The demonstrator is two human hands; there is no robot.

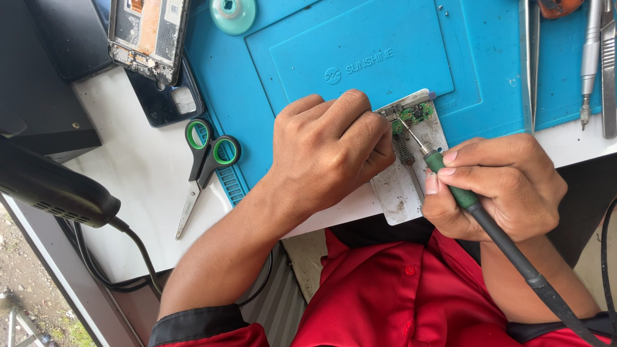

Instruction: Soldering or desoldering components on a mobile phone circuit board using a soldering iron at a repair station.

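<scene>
- Two bare hands are working over one small green circuit board (413,115), which is sitting at the top of one grey metal holder plate (403,186) at the near edge of the blue work mat (289,128).
- The left hand (328,151) is lying curled over the plate's left side, its fingertips (369,122) pressing at the board's left edge; whether anything is pinched between them is hidden.
- The right hand (495,186) is gripping one soldering iron (453,183) by its green handle, fingers closed round it like a pen, and the thin metal tip is pointing up-left and touching the board.
- One dark cable is running from the iron's handle down to the lower right corner.
- One pair of scissors (205,164) with green and black handles is lying half on the mat, half on the white table (128,193), well left of the left hand.
- One opened phone body (149,35) is resting at the top left, overlapping one dark phone cover (170,99) beneath it.
- One round pale green container (232,13) is sitting at the mat's top edge.
- At least three metal hand tools (594,58), tweezers among them, are lying side by side at the top right.
- One black device (51,186) with a cord is jutting in from the left.
- The person is wearing a red shirt with dark cuffs.
</scene>
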